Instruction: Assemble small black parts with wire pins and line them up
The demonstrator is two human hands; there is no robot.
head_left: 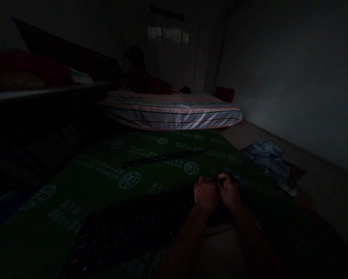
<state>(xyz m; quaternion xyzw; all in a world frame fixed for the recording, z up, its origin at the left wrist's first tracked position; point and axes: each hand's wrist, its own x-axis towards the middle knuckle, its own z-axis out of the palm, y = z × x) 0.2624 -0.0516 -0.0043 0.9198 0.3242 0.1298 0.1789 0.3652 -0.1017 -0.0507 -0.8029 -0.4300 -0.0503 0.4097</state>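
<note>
- Left hand (pixel 206 192) and right hand (pixel 230 190): each grip curls closed on the dark dotted cloth (pixel 127 228).
- Dark strip (pixel 165 157) lies toward the far edge of the green sheet (pixel 83 186).

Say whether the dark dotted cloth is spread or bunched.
Looks spread: the cloth stretches across the green sheet to the left hand.

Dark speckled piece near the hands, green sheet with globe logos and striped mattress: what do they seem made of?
Dark speckled piece: probably matte cloth; its pale specks look printed, but dimness hides any weave.
Green sheet: perhaps coated plastic or fabric, dull; it shows little sheen around pale printed logos.
Striped mattress: likely covered in smooth, slightly satiny fabric, with highlights and wrinkles along its side.
</note>
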